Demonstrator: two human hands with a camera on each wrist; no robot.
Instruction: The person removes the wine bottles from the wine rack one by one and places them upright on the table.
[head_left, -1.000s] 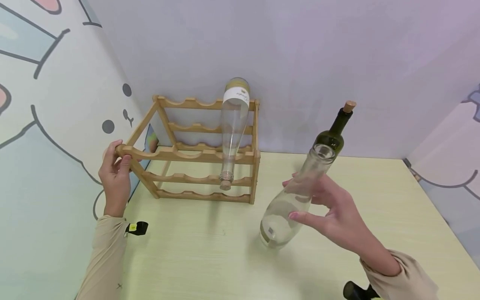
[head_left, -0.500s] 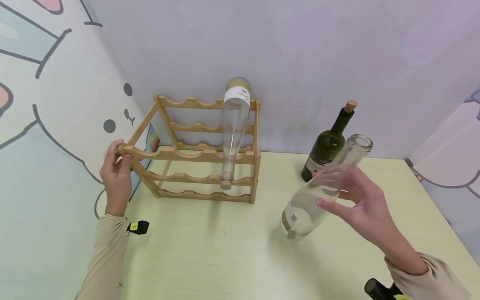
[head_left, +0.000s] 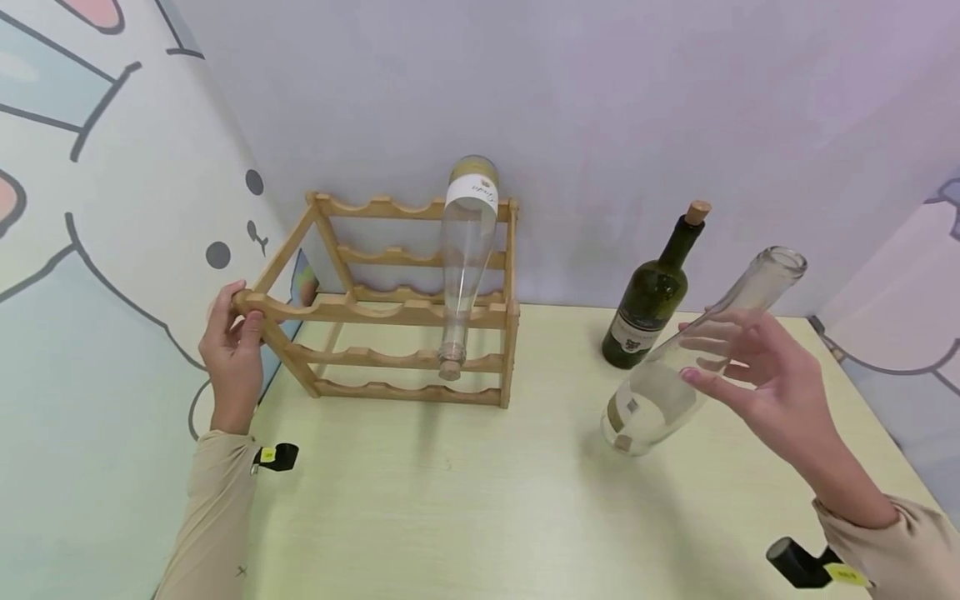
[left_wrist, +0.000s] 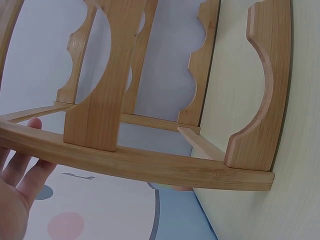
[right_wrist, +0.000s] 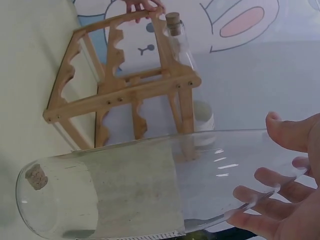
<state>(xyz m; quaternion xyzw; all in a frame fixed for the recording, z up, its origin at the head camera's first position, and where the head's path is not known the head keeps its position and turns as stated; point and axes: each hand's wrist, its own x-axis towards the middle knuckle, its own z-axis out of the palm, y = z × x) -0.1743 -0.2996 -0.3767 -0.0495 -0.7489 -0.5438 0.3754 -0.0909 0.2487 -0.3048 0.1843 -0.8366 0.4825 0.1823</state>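
Observation:
My left hand (head_left: 234,367) grips the front left top corner of a wooden wine rack (head_left: 405,313); the left wrist view shows its fingers at a rail (left_wrist: 160,165). My right hand (head_left: 783,396) holds a clear glass bottle (head_left: 660,396) round its upper part. This bottle tilts, its uncorked mouth up and to the right, its base low over the table. Inside, near the base, lies a loose cork (right_wrist: 36,176). On the rack's top tier, at the right, a corked clear bottle (head_left: 470,242) lies with its neck toward me.
A dark green wine bottle (head_left: 647,304) with a cork stands upright behind the held bottle. The pale table (head_left: 450,517) meets a lilac back wall (head_left: 600,125). A wall with cartoon drawings (head_left: 150,208) stands close to the rack's left side.
My right hand has carried the clear bottle to the right, off from in front of the green bottle, which now shows fully. My left hand and the rack have stayed put.

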